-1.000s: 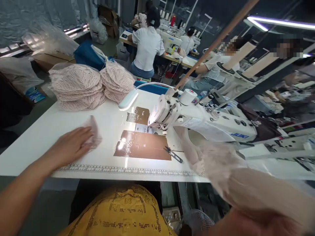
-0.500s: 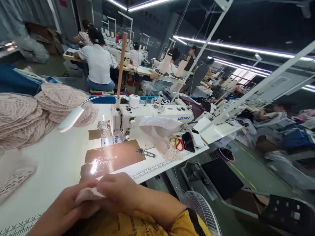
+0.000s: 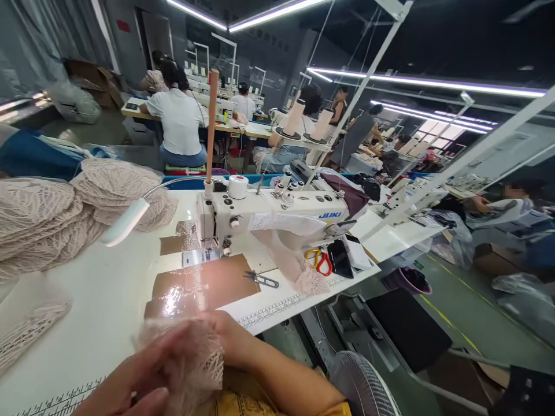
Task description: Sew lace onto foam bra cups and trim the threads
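Note:
Both my hands are together at the table's front edge, holding a pink lace piece (image 3: 197, 352) that fans out between them. My left hand (image 3: 130, 384) is at the bottom left, fingers curled on the lace. My right hand (image 3: 225, 338) grips it from the right, with the forearm running down to a yellow sleeve. Just beyond them lies a shiny brown sheet (image 3: 199, 286) under the needle of a white sewing machine (image 3: 269, 214). Small thread snips (image 3: 260, 280) rest on the sheet's right side.
Stacks of pink lace pieces (image 3: 56, 214) sit at the back left of the white table (image 3: 108, 289), a loose lace piece (image 3: 26, 329) at far left. A lamp (image 3: 125, 222), scissors with red and yellow handles (image 3: 318, 260), a floor fan (image 3: 364, 387) and other workers beyond.
My view swung right from the lace stacks to the machine. My hands came together at the table's edge, and the lace, bunched half a second ago, is now spread between them.

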Available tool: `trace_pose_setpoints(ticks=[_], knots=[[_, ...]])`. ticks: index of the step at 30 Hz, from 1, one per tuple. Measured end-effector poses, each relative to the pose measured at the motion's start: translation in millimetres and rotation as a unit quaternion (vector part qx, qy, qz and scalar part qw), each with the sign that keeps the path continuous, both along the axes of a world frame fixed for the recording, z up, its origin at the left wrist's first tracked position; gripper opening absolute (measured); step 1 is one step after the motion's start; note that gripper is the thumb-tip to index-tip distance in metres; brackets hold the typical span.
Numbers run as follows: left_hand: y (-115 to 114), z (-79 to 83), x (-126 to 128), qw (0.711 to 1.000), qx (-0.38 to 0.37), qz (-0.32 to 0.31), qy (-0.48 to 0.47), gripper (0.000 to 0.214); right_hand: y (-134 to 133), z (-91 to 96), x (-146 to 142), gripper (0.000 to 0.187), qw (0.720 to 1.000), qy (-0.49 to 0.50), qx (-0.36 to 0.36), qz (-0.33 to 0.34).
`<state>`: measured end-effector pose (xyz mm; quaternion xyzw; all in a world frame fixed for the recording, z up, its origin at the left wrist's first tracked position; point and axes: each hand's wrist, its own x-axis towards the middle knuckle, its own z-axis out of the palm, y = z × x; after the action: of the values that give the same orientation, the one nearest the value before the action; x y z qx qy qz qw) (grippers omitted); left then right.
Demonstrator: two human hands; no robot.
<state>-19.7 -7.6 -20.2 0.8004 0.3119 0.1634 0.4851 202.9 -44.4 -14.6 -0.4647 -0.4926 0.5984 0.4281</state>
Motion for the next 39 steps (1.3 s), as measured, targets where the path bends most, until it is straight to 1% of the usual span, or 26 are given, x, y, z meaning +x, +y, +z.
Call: trace_pose_setpoints(ticks=[2, 4, 5, 6, 8, 9, 11, 12, 14, 16, 19, 20, 21, 23, 24, 25, 26, 29, 31, 33, 35, 37, 39], knots=[[1.9, 7.2, 8.9, 0.999, 0.002, 0.050, -0.008, 0.068, -1.7, -3.1, -3.1, 0.036, 0.997, 0.051, -0.058, 0.009], [8.9, 11.5, 16.9, 0.996, 0.003, 0.086, -0.019, 0.070, -2.0, -0.8, -5.1, 0.037, 0.992, 0.093, -0.086, 0.010], [12.8, 12.8, 20.6, 0.996, -0.010, 0.085, -0.021, 0.071, -1.4, 1.7, -5.5, 0.037, 0.990, 0.107, -0.090, 0.013], [16.2, 14.0, 24.0, 0.996, -0.036, 0.071, -0.026, 0.071, -0.5, 4.4, -5.6, 0.036, 0.989, 0.116, -0.087, 0.014], [21.2, 15.9, 29.3, 0.989, -0.136, 0.019, -0.052, 0.069, 2.1, 8.4, -4.6, 0.031, 0.990, 0.124, -0.072, 0.002], [22.6, 16.6, 31.0, 0.977, -0.200, -0.010, -0.073, 0.066, 3.4, 8.7, -3.5, 0.028, 0.990, 0.125, -0.062, -0.008], [23.7, 17.3, 32.1, 0.941, -0.313, -0.045, -0.125, 0.057, 5.5, 5.7, -0.9, 0.025, 0.989, 0.131, -0.051, -0.037], [23.8, 17.0, 31.7, 0.924, -0.350, -0.048, -0.150, 0.052, 6.2, 2.9, 0.3, 0.026, 0.988, 0.136, -0.048, -0.054], [24.0, 15.2, 30.3, 0.904, -0.383, -0.038, -0.186, 0.043, 7.5, -3.0, 1.6, 0.029, 0.986, 0.138, -0.043, -0.086], [24.7, 12.4, 29.7, 0.896, -0.389, -0.029, -0.213, 0.040, 9.1, -6.7, 0.9, 0.031, 0.984, 0.139, -0.037, -0.110], [25.7, 8.7, 32.8, 0.884, -0.389, -0.028, -0.257, 0.039, 13.1, -7.5, -3.0, 0.031, 0.981, 0.139, -0.031, -0.132], [25.7, 7.9, 34.4, 0.881, -0.386, -0.025, -0.273, 0.038, 14.7, -7.1, -4.4, 0.034, 0.980, 0.139, -0.032, -0.138], [25.5, 7.4, 36.1, 0.878, -0.382, -0.018, -0.289, 0.037, 16.3, -6.7, -5.4, 0.042, 0.980, 0.136, -0.031, -0.142], [25.0, 7.4, 38.3, 0.875, -0.371, -0.001, -0.311, 0.034, 18.8, -6.3, -5.6, 0.063, 0.981, 0.119, -0.020, -0.151], [24.8, 7.9, 38.8, 0.875, -0.366, 0.007, -0.317, 0.034, 19.5, -6.3, -4.5, 0.069, 0.983, 0.099, -0.008, -0.156], [24.6, 8.5, 38.7, 0.874, -0.363, 0.013, -0.323, 0.034, 19.8, -6.3, -2.7, 0.068, 0.984, 0.073, 0.010, -0.160], [24.6, 9.1, 38.2, 0.872, -0.362, 0.016, -0.330, 0.034, 19.7, -6.2, -0.2, 0.063, 0.986, 0.044, 0.030, -0.158], [24.9, 9.7, 35.7, 0.863, -0.366, 0.022, -0.346, 0.036, 18.6, -4.9, 8.8, 0.044, 0.987, -0.032, 0.084, -0.130], [25.1, 9.1, 34.4, 0.859, -0.371, 0.025, -0.353, 0.036, 18.0, -2.3, 13.1, 0.047, 0.988, -0.051, 0.105, -0.104], [25.2, 8.4, 34.0, 0.857, -0.370, 0.029, -0.358, 0.036, 18.2, 2.1, 14.3, 0.057, 0.987, -0.062, 0.119, -0.090], [25.2, 8.2, 34.2, 0.856, -0.366, 0.031, -0.365, 0.035, 19.2, 7.8, 12.3, 0.060, 0.988, -0.070, 0.118, -0.073], [25.2, 8.2, 34.4, 0.857, -0.357, 0.032, -0.369, 0.035, 20.6, 13.4, 8.6, 0.055, 0.992, -0.066, 0.102, -0.039], [25.3, 8.0, 34.0, 0.864, -0.345, 0.026, -0.366, 0.035, 22.1, 17.9, 4.8, 0.048, 0.995, -0.061, 0.083, 0.012]])
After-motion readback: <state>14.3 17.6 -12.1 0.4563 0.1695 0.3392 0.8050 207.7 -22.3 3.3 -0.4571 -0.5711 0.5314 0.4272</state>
